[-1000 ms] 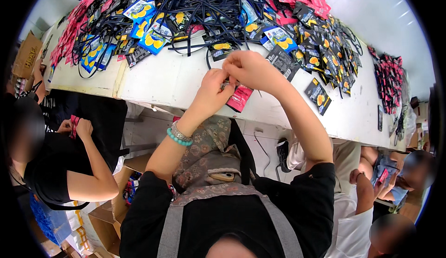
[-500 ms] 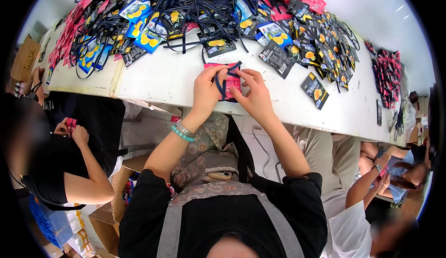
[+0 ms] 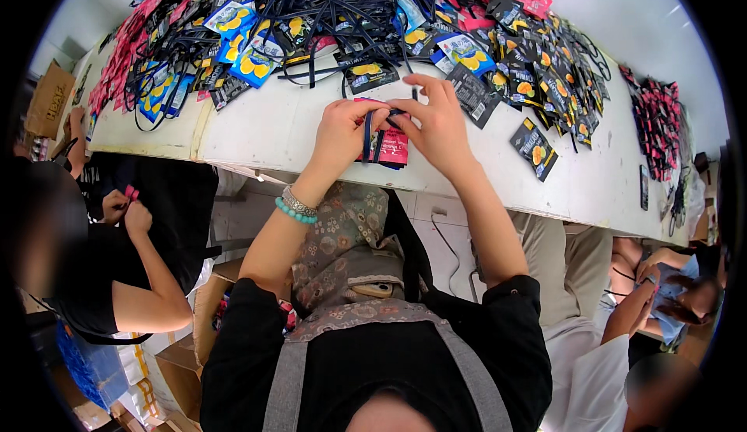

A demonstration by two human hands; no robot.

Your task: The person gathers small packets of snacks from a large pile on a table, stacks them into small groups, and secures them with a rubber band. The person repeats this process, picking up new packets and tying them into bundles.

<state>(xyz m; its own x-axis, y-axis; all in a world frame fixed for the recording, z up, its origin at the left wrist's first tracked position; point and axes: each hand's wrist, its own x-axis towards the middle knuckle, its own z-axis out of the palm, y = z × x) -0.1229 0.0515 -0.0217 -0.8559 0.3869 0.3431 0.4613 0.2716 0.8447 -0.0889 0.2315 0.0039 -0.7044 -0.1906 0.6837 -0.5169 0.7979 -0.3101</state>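
Observation:
Just inside the table's near edge, a small pink packet lies under my fingertips. A dark blue strap with pale edging passes round it. My left hand grips the strap near the packet's upper left, thumb and forefinger pressed together. Opposite it, my right hand pinches the strap at the packet's top, its forefinger bent and raised. The fingers partly hide where the strap crosses. Whether a knot is there I cannot tell.
Beyond my hands, loose dark straps lie heaped over black, blue and pink packets. A single black packet rests to the right, near a phone. Strapped pink bundles lie farther right. Co-workers sit on both sides; an open carton stands below left.
My right hand has moved up and slightly right along the strap. The strap's upper end, which stuck out above the packet, is now drawn in between my fingers.

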